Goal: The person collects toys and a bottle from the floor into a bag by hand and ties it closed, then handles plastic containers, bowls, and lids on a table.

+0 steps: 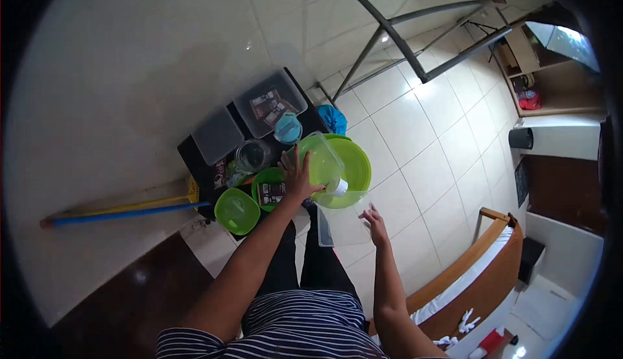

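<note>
My left hand (298,178) grips the side of a clear plastic container (324,159), its fingers spread along the wall. The container is tilted in front of a lime-green basin (355,164). A white round object (338,187) shows at the container's lower edge; its kind is unclear. My right hand (374,224) holds the edge of a clear flat plastic piece, seemingly a lid (347,219), below the container. Left of my left hand are a green bowl (265,178) with a dark printed packet in it and a green square container (237,211).
On the black table (188,154) by the wall stand clear bins (269,102), a glass jar (253,156) and a blue-lidded container (287,128). Blue and yellow poles (123,215) jut out leftward. A metal frame (415,60) stands beyond, and a bed (461,268) is at right.
</note>
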The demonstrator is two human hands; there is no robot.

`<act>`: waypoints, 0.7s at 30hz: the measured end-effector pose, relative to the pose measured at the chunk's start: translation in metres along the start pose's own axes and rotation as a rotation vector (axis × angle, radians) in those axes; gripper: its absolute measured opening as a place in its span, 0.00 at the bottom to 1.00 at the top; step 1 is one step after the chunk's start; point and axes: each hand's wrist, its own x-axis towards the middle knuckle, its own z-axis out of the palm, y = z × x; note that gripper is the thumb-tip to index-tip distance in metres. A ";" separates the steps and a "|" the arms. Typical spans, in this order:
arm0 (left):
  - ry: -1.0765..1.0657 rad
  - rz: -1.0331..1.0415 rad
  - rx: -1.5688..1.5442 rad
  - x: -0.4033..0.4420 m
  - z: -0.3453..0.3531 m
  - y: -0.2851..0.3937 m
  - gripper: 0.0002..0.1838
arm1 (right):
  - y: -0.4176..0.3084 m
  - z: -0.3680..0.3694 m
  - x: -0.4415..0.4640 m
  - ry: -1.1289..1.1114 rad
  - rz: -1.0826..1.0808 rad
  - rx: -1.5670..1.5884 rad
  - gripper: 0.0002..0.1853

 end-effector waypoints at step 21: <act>0.208 0.237 -0.043 -0.054 -0.023 0.015 0.58 | -0.002 0.008 0.044 -0.262 -0.139 0.079 0.12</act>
